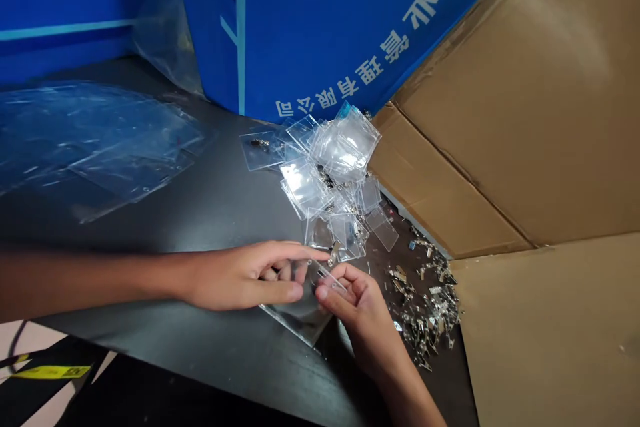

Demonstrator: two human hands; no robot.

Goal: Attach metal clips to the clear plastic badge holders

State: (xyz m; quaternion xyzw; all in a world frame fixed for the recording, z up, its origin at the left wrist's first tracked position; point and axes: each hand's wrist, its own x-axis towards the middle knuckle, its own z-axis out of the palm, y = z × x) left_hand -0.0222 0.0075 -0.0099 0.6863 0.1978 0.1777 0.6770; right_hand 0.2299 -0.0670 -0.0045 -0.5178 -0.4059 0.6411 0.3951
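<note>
A clear plastic badge holder (300,321) is tilted between my two hands above the dark table. My left hand (233,278) grips its left side, thumb on top and several fingers curled behind, while the index finger stretches to the right. On the holder's right edge, the thumb and bent fingers of my right hand (363,310) are closed. A small metal clip (334,252) shows just past my left index fingertip; whether it is joined to the holder I cannot tell. Behind my hands lies a heap of clear badge holders (345,147), some with metal clips.
Loose metal clips (433,317) are spread at the table's right edge. Flat clear plastic sleeves (100,140) cover the left of the table (220,207). A blue printed panel (300,27) stands behind, and cardboard (525,93) borders the right side.
</note>
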